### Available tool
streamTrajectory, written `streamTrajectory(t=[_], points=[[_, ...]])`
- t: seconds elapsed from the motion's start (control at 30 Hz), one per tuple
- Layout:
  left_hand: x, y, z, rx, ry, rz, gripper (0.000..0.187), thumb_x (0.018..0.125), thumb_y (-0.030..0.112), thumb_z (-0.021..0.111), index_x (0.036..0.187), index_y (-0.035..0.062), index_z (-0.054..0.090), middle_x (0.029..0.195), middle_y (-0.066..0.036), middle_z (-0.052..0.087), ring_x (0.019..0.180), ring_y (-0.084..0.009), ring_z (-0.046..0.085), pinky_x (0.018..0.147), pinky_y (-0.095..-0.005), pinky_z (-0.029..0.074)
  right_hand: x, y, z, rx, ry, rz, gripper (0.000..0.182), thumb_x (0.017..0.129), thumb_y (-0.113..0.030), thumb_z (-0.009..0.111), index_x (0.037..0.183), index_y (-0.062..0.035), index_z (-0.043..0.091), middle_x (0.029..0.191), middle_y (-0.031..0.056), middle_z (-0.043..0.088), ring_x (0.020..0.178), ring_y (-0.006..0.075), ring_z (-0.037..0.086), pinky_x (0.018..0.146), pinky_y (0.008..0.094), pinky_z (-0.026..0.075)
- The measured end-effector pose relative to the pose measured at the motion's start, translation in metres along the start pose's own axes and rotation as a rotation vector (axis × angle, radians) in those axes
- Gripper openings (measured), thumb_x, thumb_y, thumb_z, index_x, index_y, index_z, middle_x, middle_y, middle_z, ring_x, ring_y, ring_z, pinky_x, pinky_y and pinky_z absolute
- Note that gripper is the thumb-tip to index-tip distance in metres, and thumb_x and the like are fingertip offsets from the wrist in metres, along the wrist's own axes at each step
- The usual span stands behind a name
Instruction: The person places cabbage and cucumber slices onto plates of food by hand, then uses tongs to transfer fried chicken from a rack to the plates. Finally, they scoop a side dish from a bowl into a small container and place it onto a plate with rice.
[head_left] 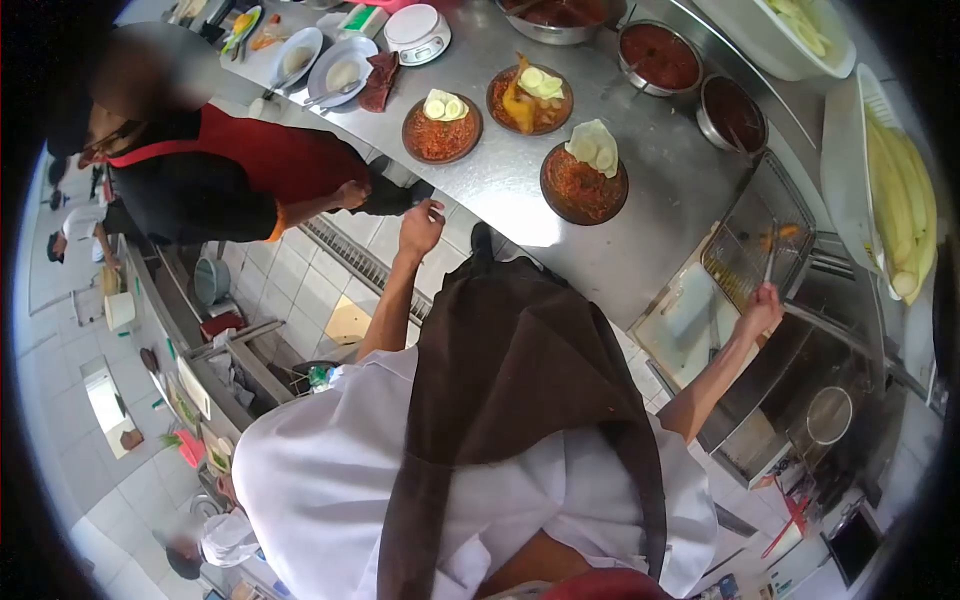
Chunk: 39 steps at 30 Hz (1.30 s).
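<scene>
My right hand (pixel 762 311) is closed around the handle of metal tongs (pixel 769 262), which reach into a wire basket (pixel 735 220). Small orange pieces of food (pixel 788 232) lie at the tongs' tips inside the basket. Off the counter's near edge, my left hand (pixel 421 230) is held in the air with its fingers curled in, and nothing shows in it. Three brown plates of red food stand on the counter: a left plate (pixel 410 147) with pale round slices, a middle plate (pixel 497 110) with slices and a yellow-orange piece, and a near plate (pixel 580 215) with a pale flat piece.
Pots of red sauce (pixel 660 55) line the back of the steel counter (pixel 480 190). A white scale (pixel 417 30) and bowls (pixel 342 72) sit at the left. A white tub (pixel 850 170) holds long yellow pieces. A co-worker in a red apron (pixel 240 140) stands close on the left.
</scene>
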<state>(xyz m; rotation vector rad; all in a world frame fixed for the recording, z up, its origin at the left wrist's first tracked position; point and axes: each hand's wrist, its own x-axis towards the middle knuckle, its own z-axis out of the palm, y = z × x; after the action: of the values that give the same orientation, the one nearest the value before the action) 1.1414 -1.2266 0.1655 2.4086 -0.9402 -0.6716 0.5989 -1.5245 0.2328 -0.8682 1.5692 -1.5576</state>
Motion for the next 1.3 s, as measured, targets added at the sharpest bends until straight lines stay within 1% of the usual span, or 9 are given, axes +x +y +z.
streamTrajectory(t=[0.17, 0.3, 0.7, 0.87, 0.93, 0.97, 1.0, 1.1, 1.3], points=[[0.034, 0.006, -0.023, -0.104, 0.135, 0.044, 0.021, 0.074, 0.011, 0.057, 0.094, 0.0072, 0.064, 0.082, -0.014, 0.067, 0.075, -0.0295, 0.065, 0.072, -0.0389, 0.05, -0.065, -0.028, 0.033, -0.178, -0.522, 0.148, 0.011, 0.086, -0.012, 0.058, 0.082, -0.0029, 0.061, 0.062, -0.0073, 0.045, 0.053, 0.0015, 0.037, 0.048, 0.0183, 0.027], [0.061, -0.001, -0.041, -0.154, 0.269, 0.127, 0.02, 0.077, 0.009, 0.059, 0.096, 0.0049, 0.063, 0.079, -0.012, 0.066, 0.073, -0.024, 0.065, 0.067, -0.035, 0.05, -0.107, -0.016, 0.093, -0.12, -0.808, 0.302, 0.023, 0.086, -0.007, 0.054, 0.106, 0.0045, 0.058, 0.081, 0.0044, 0.062, 0.057, 0.0043, 0.041, 0.048, 0.0196, 0.029], [0.096, -0.005, -0.106, -0.368, 0.403, 0.304, 0.038, 0.065, -0.002, 0.066, 0.101, 0.0065, 0.061, 0.09, -0.006, 0.062, 0.071, -0.0164, 0.057, 0.064, -0.0286, 0.047, -0.213, -0.003, 0.338, -0.168, -1.75, 0.635, 0.022, 0.091, -0.017, 0.049, 0.08, 0.0, 0.056, 0.052, -0.0081, 0.034, 0.043, 0.0018, 0.027, 0.041, 0.0197, 0.019], [0.119, -0.017, -0.113, -0.297, 0.388, 0.51, 0.047, 0.059, 0.001, 0.07, 0.104, 0.0056, 0.06, 0.097, -0.012, 0.061, 0.086, -0.0276, 0.058, 0.078, -0.0355, 0.048, -0.223, 0.013, 0.407, -0.306, -1.885, 0.679, 0.018, 0.09, -0.019, 0.05, 0.081, -0.0043, 0.056, 0.052, -0.0071, 0.037, 0.041, 0.0027, 0.03, 0.041, 0.0186, 0.025], [0.127, -0.029, -0.105, -0.217, 0.357, 0.516, 0.052, 0.058, 0.006, 0.07, 0.109, 0.007, 0.059, 0.113, -0.015, 0.058, 0.11, -0.0328, 0.051, 0.099, -0.0412, 0.038, -0.22, 0.042, 0.434, -0.408, -1.822, 0.656, 0.015, 0.087, -0.021, 0.053, 0.083, -0.0073, 0.057, 0.058, -0.0046, 0.046, 0.045, 0.0046, 0.037, 0.041, 0.0201, 0.034], [0.148, -0.051, -0.088, -0.153, 0.395, 0.576, 0.052, 0.058, 0.008, 0.069, 0.11, 0.0081, 0.059, 0.116, -0.016, 0.056, 0.112, -0.0334, 0.049, 0.1, -0.0424, 0.037, -0.206, 0.039, 0.457, -0.515, -2.091, 0.819, 0.015, 0.086, -0.021, 0.054, 0.081, -0.0072, 0.058, 0.064, -0.0011, 0.055, 0.048, 0.006, 0.042, 0.04, 0.0218, 0.036], [0.138, -0.034, -0.104, -0.215, 0.326, 0.535, 0.052, 0.058, 0.01, 0.067, 0.109, 0.0089, 0.059, 0.113, -0.016, 0.056, 0.111, -0.0337, 0.049, 0.1, -0.0427, 0.036, -0.217, 0.028, 0.458, -0.486, -1.959, 0.831, 0.021, 0.083, -0.025, 0.054, 0.069, -0.0092, 0.057, 0.057, -0.0026, 0.051, 0.043, 0.0056, 0.038, 0.036, 0.0219, 0.027], [0.136, -0.023, -0.119, -0.216, 0.389, 0.58, 0.05, 0.058, 0.01, 0.069, 0.107, 0.0125, 0.06, 0.104, -0.014, 0.057, 0.105, -0.0325, 0.051, 0.094, -0.0422, 0.04, -0.211, 0.023, 0.493, -0.667, -2.294, 0.702, 0.022, 0.086, -0.018, 0.056, 0.081, 0.0027, 0.062, 0.049, -0.0039, 0.042, 0.038, 0.0043, 0.031, 0.037, 0.0207, 0.021], [0.134, -0.025, -0.11, -0.195, 0.25, 0.567, 0.044, 0.058, 0.013, 0.072, 0.1, 0.015, 0.064, 0.103, -0.01, 0.056, 0.102, -0.0312, 0.052, 0.09, -0.0411, 0.042, -0.227, 0.001, 0.542, -1.105, -2.228, 0.693, 0.023, 0.087, -0.015, 0.054, 0.08, 0.0059, 0.06, 0.047, -0.0051, 0.035, 0.037, 0.004, 0.029, 0.036, 0.0208, 0.021]])
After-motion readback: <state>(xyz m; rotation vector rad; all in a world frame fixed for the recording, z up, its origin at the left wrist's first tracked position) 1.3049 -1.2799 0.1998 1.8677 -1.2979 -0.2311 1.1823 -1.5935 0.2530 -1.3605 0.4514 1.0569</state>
